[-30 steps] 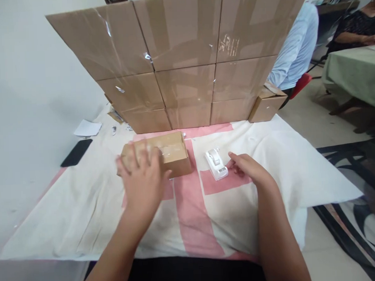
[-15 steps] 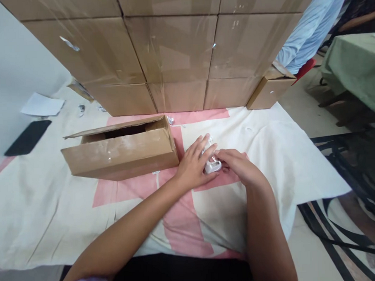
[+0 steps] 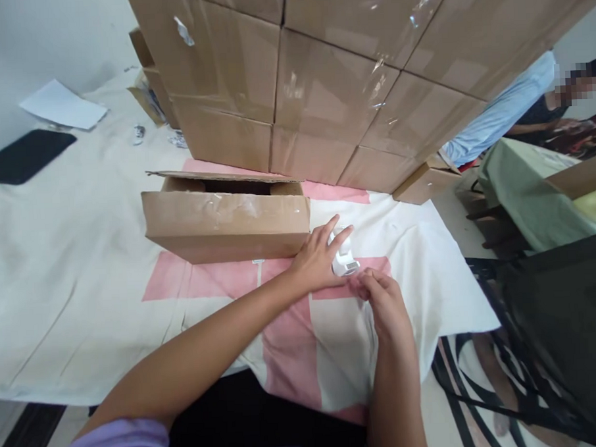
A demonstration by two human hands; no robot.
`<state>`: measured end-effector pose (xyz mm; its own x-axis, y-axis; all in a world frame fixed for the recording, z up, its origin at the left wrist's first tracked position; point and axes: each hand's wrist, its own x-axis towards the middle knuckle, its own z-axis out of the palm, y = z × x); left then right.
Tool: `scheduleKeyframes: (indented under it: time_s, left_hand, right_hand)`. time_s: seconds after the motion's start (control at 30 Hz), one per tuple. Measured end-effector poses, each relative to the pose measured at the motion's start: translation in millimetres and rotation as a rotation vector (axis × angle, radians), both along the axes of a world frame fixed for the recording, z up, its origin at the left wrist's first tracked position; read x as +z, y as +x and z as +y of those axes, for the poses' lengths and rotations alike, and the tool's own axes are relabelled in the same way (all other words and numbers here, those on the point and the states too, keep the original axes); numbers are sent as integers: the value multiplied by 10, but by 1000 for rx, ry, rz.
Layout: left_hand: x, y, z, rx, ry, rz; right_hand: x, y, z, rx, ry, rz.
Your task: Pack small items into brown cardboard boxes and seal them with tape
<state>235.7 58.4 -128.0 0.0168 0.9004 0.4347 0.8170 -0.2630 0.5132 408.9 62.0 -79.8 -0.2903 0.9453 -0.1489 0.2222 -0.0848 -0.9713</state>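
A small white tape dispenser (image 3: pixel 346 264) rests on the pink and cream cloth. My left hand (image 3: pixel 320 257) presses round its left side, with the fingers over its back part. Just to the right and nearer to me, my right hand (image 3: pixel 382 292) is closed in a pinch at the cutting end. A faint see-through strip of tape (image 3: pixel 354 283) shows at those fingertips; its full length is hard to make out. Left of the dispenser lies a brown cardboard box (image 3: pixel 228 216), its long top flaps partly raised over a dark gap.
Taped cardboard boxes (image 3: pixel 322 97) form a tall stack behind. A smaller carton (image 3: pixel 427 180) stands at its right. Far left are a black flat item (image 3: pixel 28 156) and white paper (image 3: pixel 63 105). Another person (image 3: pixel 535 117) is at the back right, near a green-covered table (image 3: pixel 518 187).
My right hand has drawn away from the dispenser, toward me and to the right, with its fingers pinched. My left hand stays on the dispenser. The view has turned and tilted.
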Motion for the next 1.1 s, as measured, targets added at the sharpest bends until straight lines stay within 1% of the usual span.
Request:
scheduleKeyframes:
  time_s: [0.13,0.23,0.33,0.47,0.77,1.1]
  left_hand:
    - [-12,-7,6,-22,-13,-3]
    - [-9,-13,1,-28,-19,-18]
    - [0,-15,-6,-28,-9,-26]
    - [17,-19,-13,-29,-25,-22]
    - [-5,-24,2,-54,-25,-45]
    - [-23,-26,11,-60,-48,-29]
  right_hand:
    - [-143,-25,-106,-83,-9,70]
    - [-194,-59,-72,-157,-54,114]
    - [-231,-70,-24,-194,-113,155]
    - [-255,-93,-25,-205,-134,200]
    - [-318,-191,-77,-238,-49,311]
    - [-312,-182,-108,-183,-53,288]
